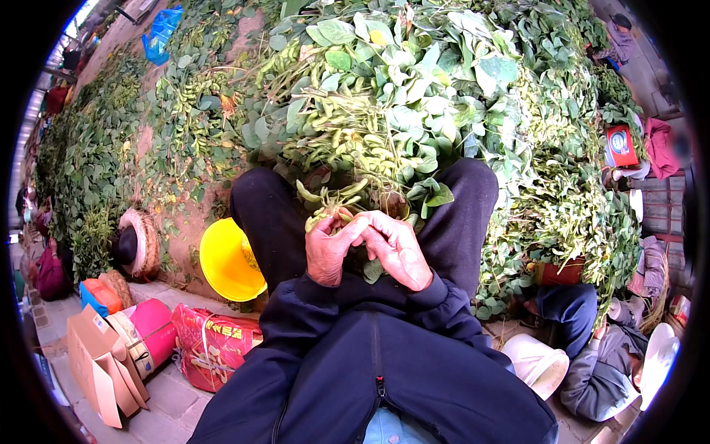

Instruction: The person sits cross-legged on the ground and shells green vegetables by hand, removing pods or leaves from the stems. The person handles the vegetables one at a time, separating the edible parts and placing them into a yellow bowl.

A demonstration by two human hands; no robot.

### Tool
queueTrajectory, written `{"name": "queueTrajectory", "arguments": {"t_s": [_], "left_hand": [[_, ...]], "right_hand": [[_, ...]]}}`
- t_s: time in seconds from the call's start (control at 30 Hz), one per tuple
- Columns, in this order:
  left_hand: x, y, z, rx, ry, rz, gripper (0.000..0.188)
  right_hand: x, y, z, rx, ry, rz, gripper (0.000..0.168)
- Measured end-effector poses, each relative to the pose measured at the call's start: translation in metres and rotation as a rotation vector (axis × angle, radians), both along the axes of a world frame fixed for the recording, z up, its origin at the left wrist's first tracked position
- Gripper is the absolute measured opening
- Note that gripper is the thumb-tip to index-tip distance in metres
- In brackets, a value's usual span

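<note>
Both hands meet above my lap, between my bent knees. My left hand [331,247] grips a small cluster of green soybean pods [327,202] by its stems, and some pods stick out beyond the fingers. The thumb and fingertips of my right hand [395,248] pinch close against the left fingertips, at the near end of that cluster. Whatever lies between the right fingertips is too small to make out. Just past the hands, a heap of soybean plants [360,130] with pods and broad leaves reaches up to my knees.
A yellow bucket [222,261] stands by my left knee. Left of me are a red wrapped bundle [213,347], a cardboard box [100,361] and a straw-wrapped round seat [145,244]. A white bucket [535,363] leans at right, beside a seated person [599,366]. Blue plastic bag [162,36] lies far left.
</note>
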State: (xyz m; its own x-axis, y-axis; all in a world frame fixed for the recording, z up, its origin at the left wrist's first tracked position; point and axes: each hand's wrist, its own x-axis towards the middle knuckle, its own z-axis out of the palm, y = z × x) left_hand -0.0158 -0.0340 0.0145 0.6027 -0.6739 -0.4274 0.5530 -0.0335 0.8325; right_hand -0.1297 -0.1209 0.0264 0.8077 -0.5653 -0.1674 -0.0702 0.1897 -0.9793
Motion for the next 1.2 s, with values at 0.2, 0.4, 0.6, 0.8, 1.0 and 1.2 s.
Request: {"name": "queueTrajectory", "arguments": {"t_s": [0.2, 0.4, 0.6, 0.8, 1.0, 1.2], "left_hand": [[0.003, 0.007, -0.013, -0.085, 0.037, 0.048, 0.016], [0.007, 0.013, -0.012, -0.132, 0.108, 0.06, 0.017], [0.008, 0.015, -0.004, -0.149, 0.184, -0.025, 0.019], [0.007, 0.017, -0.008, -0.163, 0.239, -0.092, 0.023], [0.012, 0.015, -0.008, -0.124, 0.221, -0.099, 0.025], [0.012, 0.017, -0.025, -0.079, 0.141, -0.108, 0.021]], "right_hand": [[0.001, -0.003, -0.003, 0.211, -0.03, -0.052, 0.018], [-0.001, -0.01, 0.006, 0.311, -0.015, -0.032, 0.026], [0.004, -0.02, -0.027, 0.395, -0.023, -0.169, 0.029], [0.008, -0.029, -0.046, 0.606, -0.132, -0.164, 0.018], [0.002, -0.03, -0.026, 0.572, -0.161, -0.168, 0.014], [-0.001, -0.017, -0.022, 0.571, -0.188, -0.167, 0.018]]}}
